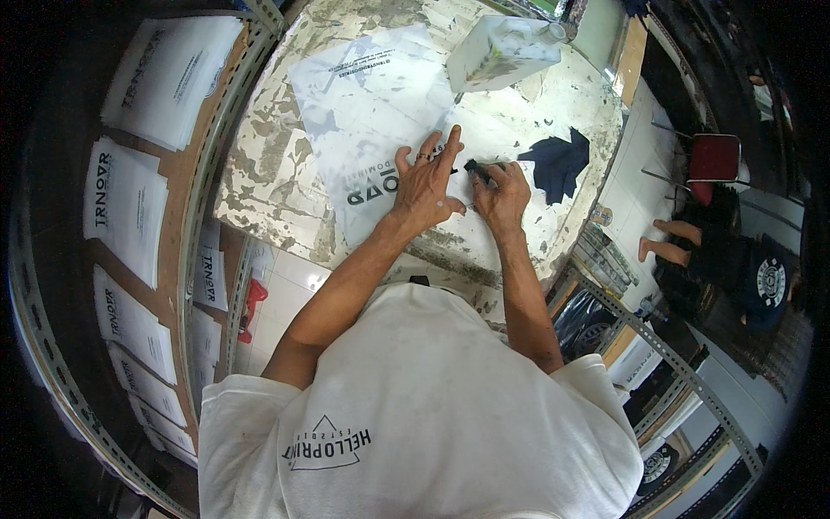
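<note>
A translucent film sheet [380, 112] with black printed lettering lies on the worn, paint-flecked table [259, 164]. My left hand [428, 182] rests on the sheet's right part, its fingers spread. Just to its right, my right hand [501, 195] is closed around a small black object [477, 170] held low over the tabletop; its exact kind is hidden by the fingers. Right of that hand lies a crumpled dark navy cloth piece [560, 164]. Beyond both hands stands a whitish translucent jug [506, 54] with some liquid in it.
At left, a metal rack [207, 138] carries stacks of printed white sheets [130, 208]. Another slotted-metal rack [674, 381] stands at the lower right. Past the table are a red chair [714, 160] and a person in dark clothes [735, 264] on the floor.
</note>
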